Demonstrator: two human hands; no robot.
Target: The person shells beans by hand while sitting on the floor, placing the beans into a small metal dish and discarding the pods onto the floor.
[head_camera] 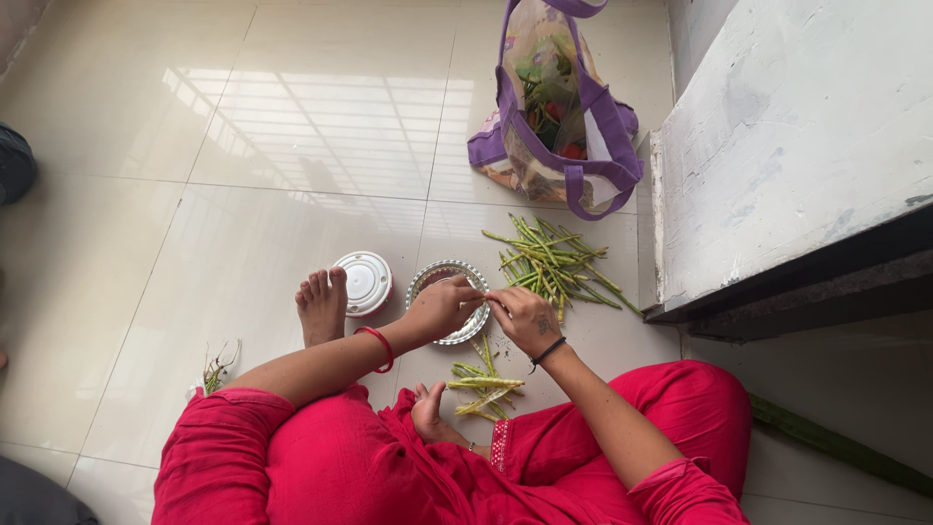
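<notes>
While the person sits on the pale tiled floor (292, 146) in red clothes, both hands meet over a small metal bowl (445, 279). The left hand (442, 306) is closed, its fingertips pinching one end of a thin green bean pod (485, 295), and the right hand (525, 319) pinches the other end, so the pod is held between the two just above the bowl's right rim. What lies inside the bowl I cannot tell, since the left hand covers most of it.

Just left of the bowl a round white lid (363, 282) lies flat on the floor, touching or nearly touching the toes of a bare foot (322, 306). To the right of the bowl, a little farther off, a loose heap of long green bean pods (549, 262) spreads across the tiles. Nearer the person, below the hands, a smaller scatter of pale, split pod scraps (483, 384) lies beside the other foot. A few more green bits (216, 369) sit well to the left, by the knee.

Farther away, a purple-trimmed clear bag (559, 107) holding vegetables stands against a white stone ledge (777, 126) on the right.
</notes>
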